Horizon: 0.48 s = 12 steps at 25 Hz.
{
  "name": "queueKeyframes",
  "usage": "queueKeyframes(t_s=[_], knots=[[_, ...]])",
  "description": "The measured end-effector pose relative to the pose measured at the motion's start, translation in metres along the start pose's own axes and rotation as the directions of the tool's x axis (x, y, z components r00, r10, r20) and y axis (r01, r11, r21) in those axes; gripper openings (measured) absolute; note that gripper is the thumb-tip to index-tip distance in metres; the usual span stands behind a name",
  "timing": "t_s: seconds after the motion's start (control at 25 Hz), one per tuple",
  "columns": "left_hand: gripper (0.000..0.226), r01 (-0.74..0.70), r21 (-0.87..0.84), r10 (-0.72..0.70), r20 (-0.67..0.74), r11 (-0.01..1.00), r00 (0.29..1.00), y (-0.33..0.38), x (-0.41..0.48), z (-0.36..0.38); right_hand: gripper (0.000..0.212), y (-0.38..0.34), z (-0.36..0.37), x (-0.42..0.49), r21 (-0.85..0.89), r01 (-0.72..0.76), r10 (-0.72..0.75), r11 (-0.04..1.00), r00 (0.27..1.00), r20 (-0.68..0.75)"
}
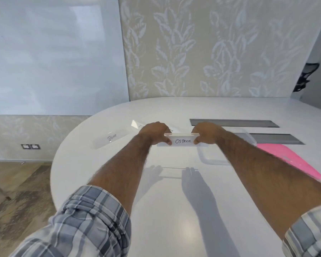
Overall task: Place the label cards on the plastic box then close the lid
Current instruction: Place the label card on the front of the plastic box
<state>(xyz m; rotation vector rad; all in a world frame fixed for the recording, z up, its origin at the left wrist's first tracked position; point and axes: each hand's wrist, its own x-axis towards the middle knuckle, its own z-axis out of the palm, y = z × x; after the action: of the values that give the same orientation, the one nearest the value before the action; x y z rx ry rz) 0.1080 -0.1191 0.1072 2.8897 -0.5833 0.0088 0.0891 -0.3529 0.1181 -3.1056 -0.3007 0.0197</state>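
A clear label card [182, 140] with "OSTRICH" handwritten on it is held above the white table between both hands. My left hand [156, 131] pinches its left end and my right hand [205, 132] pinches its right end. A clear plastic box [214, 161] stands on the table just right of the card, partly hidden by my right forearm. The pink lid [289, 160] lies flat to the right of the box. Another label card [111, 138] lies to the left, and a further one [137, 124] shows behind my left hand.
The white oval table [174, 201] has two grey recessed slots [233, 123] at the back right. A patterned wall stands behind it, a whiteboard to the left, a black chair [306, 76] at far right. Patterned floor lies left of the table's edge.
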Motion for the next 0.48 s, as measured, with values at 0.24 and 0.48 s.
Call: queueKeyframes(t_s=[0.24, 0.48], knots=[[0.045, -0.079, -0.002, 0.079, -0.050, 0.997, 0.996, 0.110, 0.064, 0.000, 0.053, 0.121, -0.027, -0.014, -0.001, -0.123, 0.122, 0.992, 0.991, -0.059], [0.055, -0.089, 0.005, 0.089, -0.055, 0.996, 0.994, 0.179, 0.111, 0.027, 0.053, 0.206, -0.019, -0.014, -0.026, -0.140, 0.139, 0.990, 0.989, -0.040]])
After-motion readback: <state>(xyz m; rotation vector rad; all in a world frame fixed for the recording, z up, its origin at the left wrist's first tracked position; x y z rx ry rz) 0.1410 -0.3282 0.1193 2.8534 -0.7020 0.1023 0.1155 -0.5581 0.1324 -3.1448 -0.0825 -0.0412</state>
